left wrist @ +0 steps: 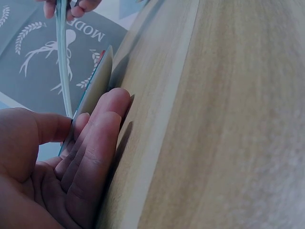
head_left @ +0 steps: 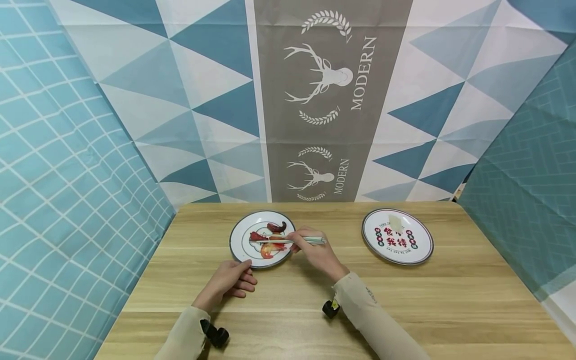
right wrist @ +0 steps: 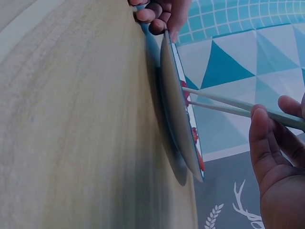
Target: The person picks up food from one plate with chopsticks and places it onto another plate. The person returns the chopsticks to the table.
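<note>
A white plate with dark rim lines [head_left: 240, 250] stands at the table's left. My left hand [head_left: 231, 280] grips its near edge, thumb on top of the rim and fingers underneath, as the left wrist view shows. In my right hand [head_left: 318, 251] I hold pale green chopsticks [head_left: 316, 240] over the plate. Their tips touch or lie right at a dark red piece [head_left: 256, 237] on the plate's left. An orange shrimp [head_left: 272, 249] and a dark curved piece [head_left: 277, 227] lie on the same plate. In the right wrist view, the two chopsticks [right wrist: 228, 101] are slightly spread.
To the right stands a second white plate [head_left: 372, 235] with red characters and a pale flat piece [head_left: 396, 223] near its far side. Both are on a wooden table [head_left: 306, 325]. Patterned cloth [head_left: 216, 100] hangs behind the table and along both sides.
</note>
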### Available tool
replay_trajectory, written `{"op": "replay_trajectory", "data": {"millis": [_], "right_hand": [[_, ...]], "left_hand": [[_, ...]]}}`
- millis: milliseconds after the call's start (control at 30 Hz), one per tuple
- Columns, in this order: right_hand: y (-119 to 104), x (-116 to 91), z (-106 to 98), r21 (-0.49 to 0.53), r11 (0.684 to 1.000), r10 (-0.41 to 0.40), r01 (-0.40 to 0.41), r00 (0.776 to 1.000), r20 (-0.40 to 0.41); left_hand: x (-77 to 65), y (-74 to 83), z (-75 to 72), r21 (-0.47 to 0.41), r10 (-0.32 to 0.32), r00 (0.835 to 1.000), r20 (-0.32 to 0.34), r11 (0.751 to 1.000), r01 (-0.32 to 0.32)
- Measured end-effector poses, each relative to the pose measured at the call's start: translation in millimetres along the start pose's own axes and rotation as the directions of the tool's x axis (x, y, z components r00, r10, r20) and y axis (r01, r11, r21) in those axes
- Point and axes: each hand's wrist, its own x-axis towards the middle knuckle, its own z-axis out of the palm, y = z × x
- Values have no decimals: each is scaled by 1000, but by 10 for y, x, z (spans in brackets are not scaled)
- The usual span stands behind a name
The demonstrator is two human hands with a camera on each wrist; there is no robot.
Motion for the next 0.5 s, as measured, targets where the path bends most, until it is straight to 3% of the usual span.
{"op": "replay_trajectory", "data": {"millis": [500], "right_hand": [[-89,-130,-212,-42,998,-47,45,998,-34]], "left_hand": [[4,-4,8,2,2,1000,-12,1000,-2]]}}
